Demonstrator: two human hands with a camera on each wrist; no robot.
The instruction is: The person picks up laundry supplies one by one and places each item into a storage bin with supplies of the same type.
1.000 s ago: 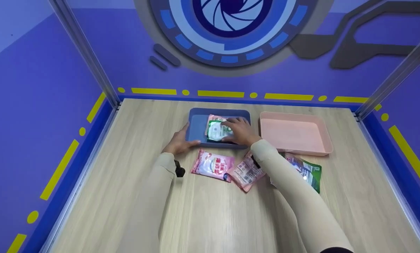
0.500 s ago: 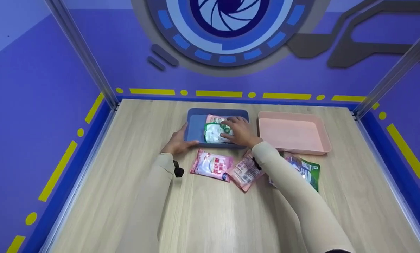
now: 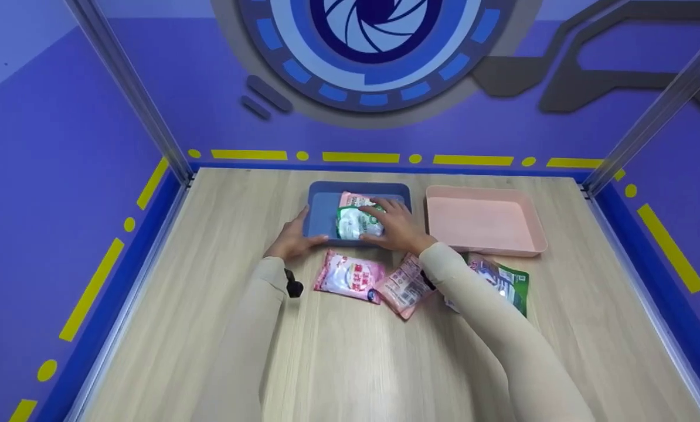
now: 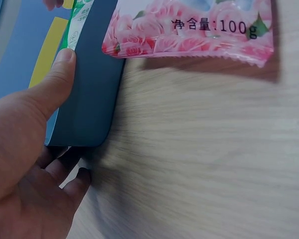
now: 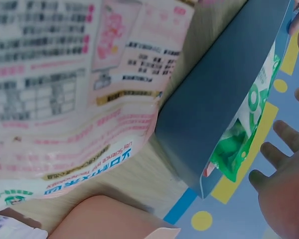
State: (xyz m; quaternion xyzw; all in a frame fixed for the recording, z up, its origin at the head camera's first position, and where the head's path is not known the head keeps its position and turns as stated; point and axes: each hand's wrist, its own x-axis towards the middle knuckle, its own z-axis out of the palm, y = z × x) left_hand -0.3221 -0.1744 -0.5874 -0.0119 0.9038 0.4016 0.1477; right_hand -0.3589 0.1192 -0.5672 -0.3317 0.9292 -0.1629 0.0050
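My left hand point(image 3: 291, 237) grips the near left corner of a blue tray point(image 3: 322, 214). In the left wrist view its thumb lies on the rim of the tray wall point(image 4: 92, 89), with the fingers point(image 4: 78, 185) bent outside. Inside the tray lies a green-and-white packet point(image 3: 350, 224), overlapping a pink packet point(image 3: 351, 199) behind it. My right hand point(image 3: 398, 228) spreads over the tray's right part, partly covering the packets. From the right wrist, a gap shows between the extended fingers point(image 5: 274, 155) and the green-edged packet point(image 5: 244, 124); contact is hard to tell.
A pink tray point(image 3: 485, 223) stands to the right of the blue one. In front lie a pink packet with rose print point(image 3: 350, 275), a pink packet with a barcode point(image 3: 405, 286) and a green-purple packet point(image 3: 511, 287), partly under the right sleeve. Walls enclose the table.
The green-and-white packet has settled flatter in the blue tray, its near edge closer to the front wall. My right fingers have loosened over it. My left hand keeps its place; the view shifted slightly.
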